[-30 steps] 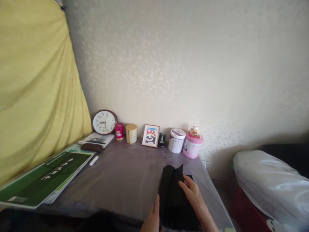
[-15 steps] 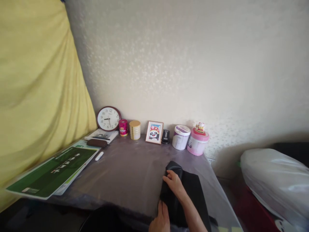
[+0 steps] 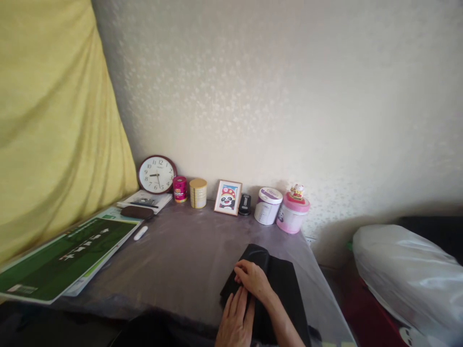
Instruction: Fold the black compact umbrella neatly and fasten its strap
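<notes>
A black, partly folded piece of sheet material (image 3: 285,284), perhaps cloth or thin leather, lies at the front right of the table. My right hand (image 3: 255,280) is over its raised fold, fingers curled in against the material. Just below, my left hand (image 3: 237,315) lies flat on the black sheet with fingers stretched out, their tips close under my right fingers. My right forearm covers part of the sheet, and its near end runs out at the bottom of the view.
Along the wall stand a clock (image 3: 157,174), a pink tin (image 3: 180,189), a yellow-lidded can (image 3: 198,193), a panda picture frame (image 3: 227,197) and two round tubs (image 3: 268,207). Green boards (image 3: 68,258) and a brown case (image 3: 136,212) lie left on the grey-covered table (image 3: 181,260).
My left hand has slid forward and flattened on the black sheet. My right fingers have come back toward it and curled. The sheet's left side now spreads wider. The view has shifted slightly.
</notes>
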Motion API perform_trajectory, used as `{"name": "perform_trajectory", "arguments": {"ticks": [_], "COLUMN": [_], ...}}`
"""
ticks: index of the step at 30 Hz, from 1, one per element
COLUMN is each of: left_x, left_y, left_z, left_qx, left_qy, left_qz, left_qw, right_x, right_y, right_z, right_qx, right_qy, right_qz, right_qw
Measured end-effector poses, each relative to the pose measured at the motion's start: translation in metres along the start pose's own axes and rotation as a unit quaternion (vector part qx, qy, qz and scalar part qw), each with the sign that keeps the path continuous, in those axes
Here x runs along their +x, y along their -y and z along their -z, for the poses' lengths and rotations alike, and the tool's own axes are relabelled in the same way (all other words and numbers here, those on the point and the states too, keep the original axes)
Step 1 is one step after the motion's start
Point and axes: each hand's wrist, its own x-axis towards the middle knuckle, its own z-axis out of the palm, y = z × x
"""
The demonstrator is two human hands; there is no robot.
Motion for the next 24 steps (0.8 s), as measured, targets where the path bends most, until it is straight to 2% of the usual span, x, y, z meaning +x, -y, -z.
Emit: {"name": "perform_trajectory", "arguments": {"ticks": [5, 8, 10, 16, 21, 24], "left_x": [0.002, 0.002, 0.002, 0.002, 0.005, 0.007], "left_y": [-0.013, -0.023, -0.027, -0.032, -0.036, -0.037], "left_z": [-0.030, -0.035, -0.035, -0.033, -0.029, -0.026], "left_qx": [0.037, 0.057, 0.072, 0.080, 0.054, 0.052], "left_qy": [-0.019, -0.062, -0.088, -0.083, -0.025, 0.001], "left_qz": [0.052, 0.074, 0.082, 0.113, 0.152, 0.171], "left_qw": [0.998, 0.994, 0.990, 0.987, 0.987, 0.984], "right_x": [-0.028, -0.036, -0.032, 0.012, 0.047, 0.057], "right_y": [-0.003, -0.013, -0.023, -0.055, -0.073, -0.079], "right_z": [0.004, 0.006, 0.008, 0.018, 0.027, 0.033], "right_qx": [-0.009, -0.054, -0.085, -0.171, -0.173, -0.175], "right_qy": [-0.031, -0.045, -0.047, -0.070, -0.084, -0.130], "right_qz": [0.130, 0.203, 0.219, 0.196, 0.159, 0.101], "right_qw": [0.991, 0.977, 0.971, 0.963, 0.968, 0.971]}}
